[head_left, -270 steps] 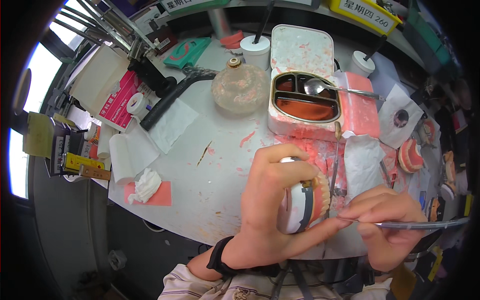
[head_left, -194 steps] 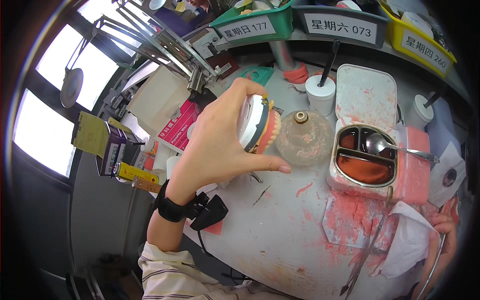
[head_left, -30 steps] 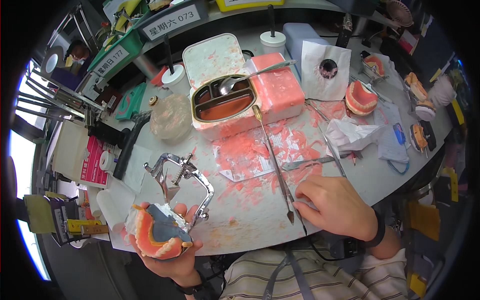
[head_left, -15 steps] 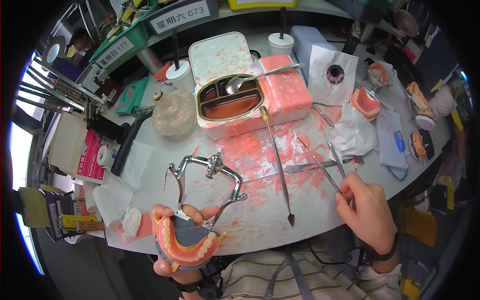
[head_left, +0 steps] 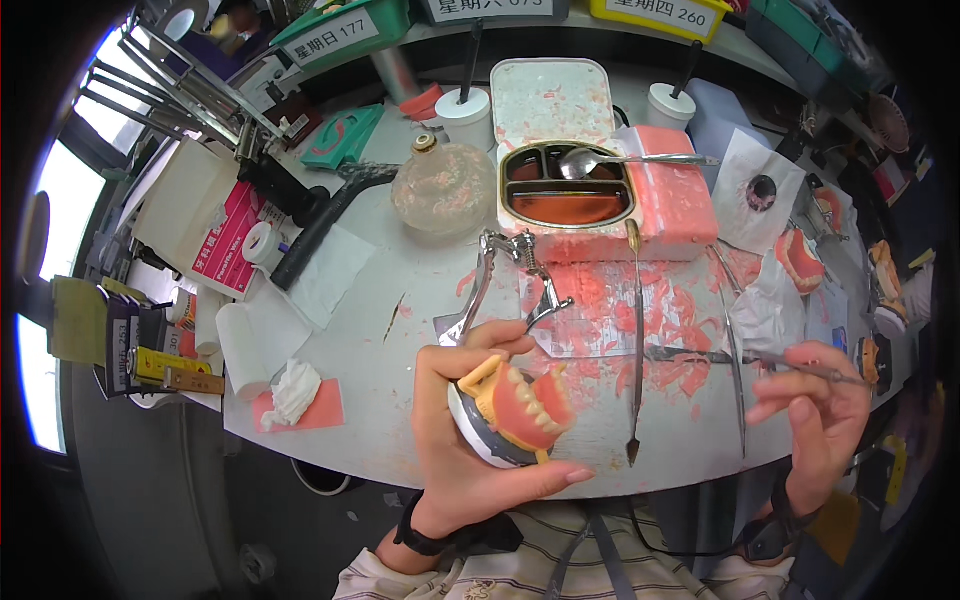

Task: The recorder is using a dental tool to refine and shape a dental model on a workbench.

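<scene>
My left hand (head_left: pixel 450 450) is closed around a dental model with a pink wax denture (head_left: pixel 532 412), its row of cream teeth facing right. A shiny metal articulator frame (head_left: pixel 478 295) rises behind the model, partly hidden by my fingers. At the right, my right hand (head_left: pixel 825 420) grips a thin metal carving tool (head_left: pixel 825 372), lying almost level across its fingers. Between the hands, a long wax spatula (head_left: pixel 638 345) rests on the table, its dark pointed end toward me. Another slim metal instrument (head_left: pixel 737 365) lies just left of my right hand.
A wax-smeared heating pot (head_left: pixel 560 240) with three compartments stands at the back, a spoon (head_left: pixel 655 159) across it. Pink wax scraps (head_left: pixel 590 300) litter the middle. Left of the pot is a round glass burner (head_left: pixel 443 190). Another denture (head_left: pixel 800 262) sits at the far right.
My left hand has turned the model so its teeth face right, and the articulator has swung with it. My right hand has tipped the carving tool nearly level. The whole view has shifted.
</scene>
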A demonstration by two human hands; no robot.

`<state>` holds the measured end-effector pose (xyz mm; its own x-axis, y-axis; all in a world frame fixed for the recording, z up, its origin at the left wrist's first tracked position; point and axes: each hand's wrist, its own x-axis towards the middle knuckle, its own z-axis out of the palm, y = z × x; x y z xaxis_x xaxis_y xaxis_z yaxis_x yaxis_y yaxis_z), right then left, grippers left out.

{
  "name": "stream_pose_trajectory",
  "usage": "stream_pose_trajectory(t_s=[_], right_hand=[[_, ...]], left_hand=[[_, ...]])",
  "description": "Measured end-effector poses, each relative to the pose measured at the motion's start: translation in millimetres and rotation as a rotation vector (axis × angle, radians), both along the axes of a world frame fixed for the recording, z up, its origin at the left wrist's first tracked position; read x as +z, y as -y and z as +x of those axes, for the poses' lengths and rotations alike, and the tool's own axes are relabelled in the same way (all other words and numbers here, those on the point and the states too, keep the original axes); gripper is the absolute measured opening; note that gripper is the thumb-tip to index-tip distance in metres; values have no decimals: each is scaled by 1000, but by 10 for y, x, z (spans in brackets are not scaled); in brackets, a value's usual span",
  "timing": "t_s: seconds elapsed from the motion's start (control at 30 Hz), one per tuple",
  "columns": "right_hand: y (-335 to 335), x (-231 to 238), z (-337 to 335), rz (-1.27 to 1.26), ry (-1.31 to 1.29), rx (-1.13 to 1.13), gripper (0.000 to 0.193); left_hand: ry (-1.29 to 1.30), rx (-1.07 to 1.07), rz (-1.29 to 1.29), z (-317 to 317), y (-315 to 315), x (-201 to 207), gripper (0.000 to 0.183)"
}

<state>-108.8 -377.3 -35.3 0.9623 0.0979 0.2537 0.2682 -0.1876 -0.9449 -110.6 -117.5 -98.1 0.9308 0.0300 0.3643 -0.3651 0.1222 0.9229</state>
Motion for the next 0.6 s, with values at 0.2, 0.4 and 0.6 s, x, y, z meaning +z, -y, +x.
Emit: stream_pose_trajectory(t_s=[0.2, 0.4, 0.6], right_hand=[[-184, -127, 244, 36, 218, -80, 28], [-603, -193, 276, 468, 74, -26, 25], [-601, -276, 289, 694, -158, 247, 24]], left_hand=[[143, 196, 381, -25, 51, -95, 94], [173, 136, 238, -13, 87, -153, 95], [46, 97, 69, -22, 154, -247, 98]])
